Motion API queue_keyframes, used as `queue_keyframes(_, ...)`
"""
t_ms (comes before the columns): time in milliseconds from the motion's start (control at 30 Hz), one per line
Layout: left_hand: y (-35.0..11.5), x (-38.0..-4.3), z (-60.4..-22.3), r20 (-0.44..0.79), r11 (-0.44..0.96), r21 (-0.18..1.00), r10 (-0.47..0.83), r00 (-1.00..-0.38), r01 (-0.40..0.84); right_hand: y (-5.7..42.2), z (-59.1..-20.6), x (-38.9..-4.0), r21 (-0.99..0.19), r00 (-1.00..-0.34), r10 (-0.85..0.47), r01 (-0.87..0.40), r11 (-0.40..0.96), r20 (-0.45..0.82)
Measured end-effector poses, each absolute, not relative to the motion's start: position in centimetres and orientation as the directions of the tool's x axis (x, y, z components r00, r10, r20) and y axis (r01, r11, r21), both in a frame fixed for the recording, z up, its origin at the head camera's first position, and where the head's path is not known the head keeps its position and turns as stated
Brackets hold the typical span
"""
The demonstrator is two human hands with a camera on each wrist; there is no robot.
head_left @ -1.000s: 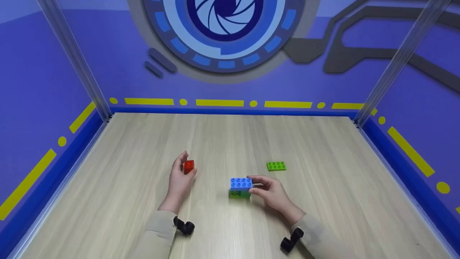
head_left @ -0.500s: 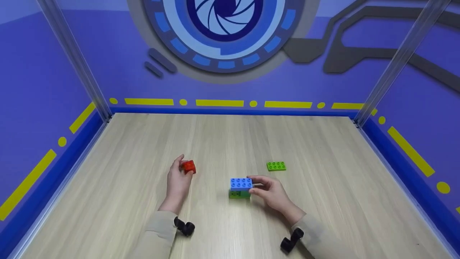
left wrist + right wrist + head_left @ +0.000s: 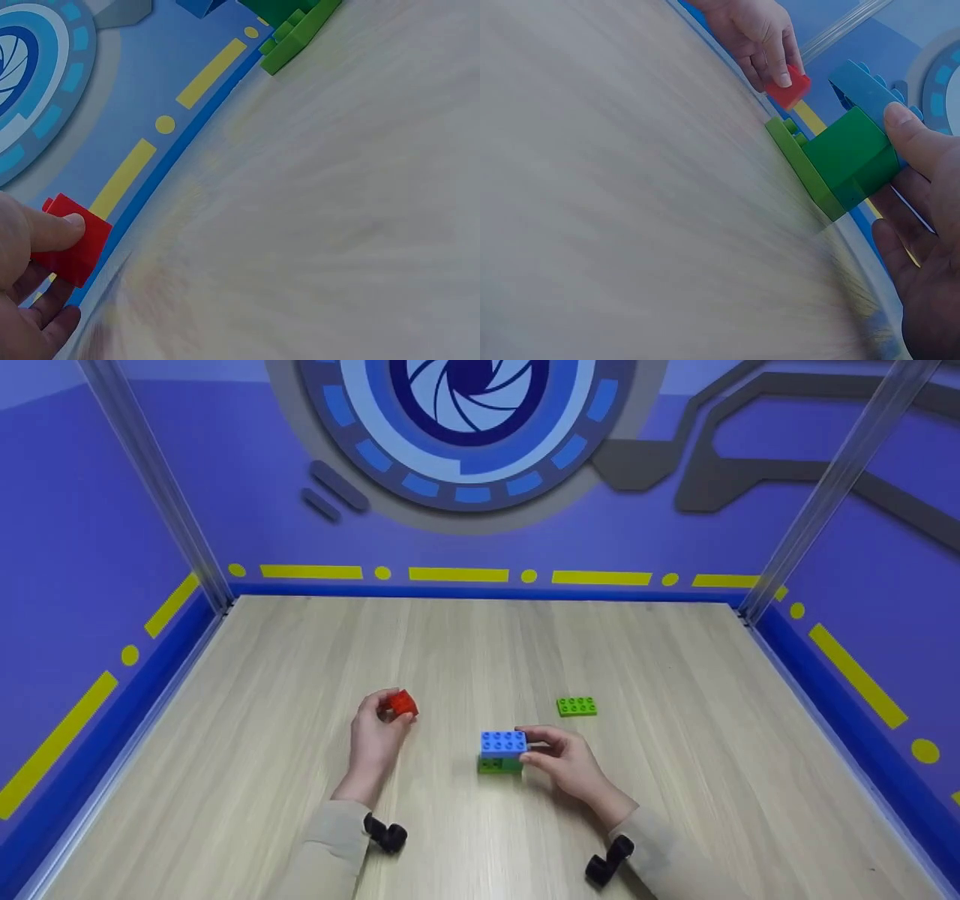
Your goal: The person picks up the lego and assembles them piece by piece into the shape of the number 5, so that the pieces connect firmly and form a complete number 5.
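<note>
My left hand (image 3: pixel 375 739) pinches a small red toy brick (image 3: pixel 403 703) between thumb and fingers, tilted, left of the middle of the table. In the left wrist view the thumb presses on the flat side of the red brick (image 3: pixel 84 244). My right hand (image 3: pixel 574 765) grips a stack of toy bricks at its right end. On top is a blue studded brick (image 3: pixel 502 743). Below it, in the right wrist view, come a dark green brick (image 3: pixel 853 159) and a thin light green plate brick (image 3: pixel 802 169) whose studs show at one end.
A separate light green eight-stud brick (image 3: pixel 577 706) lies on the wooden table (image 3: pixel 465 652), behind the right hand. Blue printed panels (image 3: pixel 480 547) close off the table's back and both sides.
My left hand has turned the red brick within its fingers and shifted it slightly right, so it now sits tilted. The right hand and the stack stay where they were.
</note>
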State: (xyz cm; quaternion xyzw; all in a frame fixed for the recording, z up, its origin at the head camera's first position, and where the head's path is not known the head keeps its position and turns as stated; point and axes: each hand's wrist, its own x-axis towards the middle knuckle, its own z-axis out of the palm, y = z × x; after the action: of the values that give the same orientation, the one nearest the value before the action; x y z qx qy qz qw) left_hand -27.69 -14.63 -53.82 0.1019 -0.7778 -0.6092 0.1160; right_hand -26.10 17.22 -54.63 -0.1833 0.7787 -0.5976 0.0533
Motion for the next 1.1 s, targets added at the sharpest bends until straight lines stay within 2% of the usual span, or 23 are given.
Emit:
queue_keyframes(467, -13.0, -27.2, -52.7, 0.154, 0.224, 0.969, -0.214, -0.965, 0.105, 17.3, -54.8, -26.2, -0.948, -0.932, -0.339, -0.216, 0.234, 0.128)
queue_keyframes(933, -11.6, -26.3, -51.3, 0.113, 0.116, 0.988, -0.087, -0.990, 0.102, 17.2, -54.5, -26.1, -0.951, -0.927, -0.350, -0.217, 0.218, 0.131)
queue_keyframes(1100, -11.1, -25.8, -50.8, 0.133, 0.093, 0.987, -0.031, -0.991, 0.129, 17.2, -54.5, -26.1, -0.950, -0.926, -0.351, -0.223, 0.221, 0.136)
